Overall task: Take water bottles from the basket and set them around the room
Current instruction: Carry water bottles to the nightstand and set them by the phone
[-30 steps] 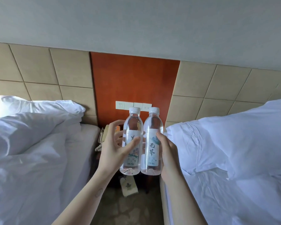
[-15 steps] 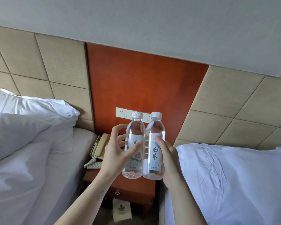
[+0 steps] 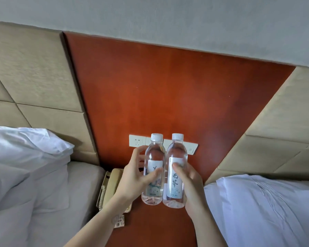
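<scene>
Two clear water bottles with white caps stand upright side by side over the red-brown nightstand top (image 3: 150, 227). My left hand (image 3: 132, 177) grips the left bottle (image 3: 153, 157) around its label. My right hand (image 3: 191, 186) grips the right bottle (image 3: 176, 155), thumb across its label. The bottles touch each other. Their bases sit low over the wood; whether they rest on it I cannot tell. The basket is not in view.
A beige telephone (image 3: 109, 188) lies on the nightstand's left part, a small card (image 3: 119, 221) beside it. Wall sockets (image 3: 137, 142) sit on the red-brown panel behind the bottles. Beds with white pillows flank the nightstand: left (image 3: 25, 152), right (image 3: 266, 202).
I have come closer to the nightstand between the beds, and its top now lies right under the bottles. Both hands keep their grip on the bottles, held together.
</scene>
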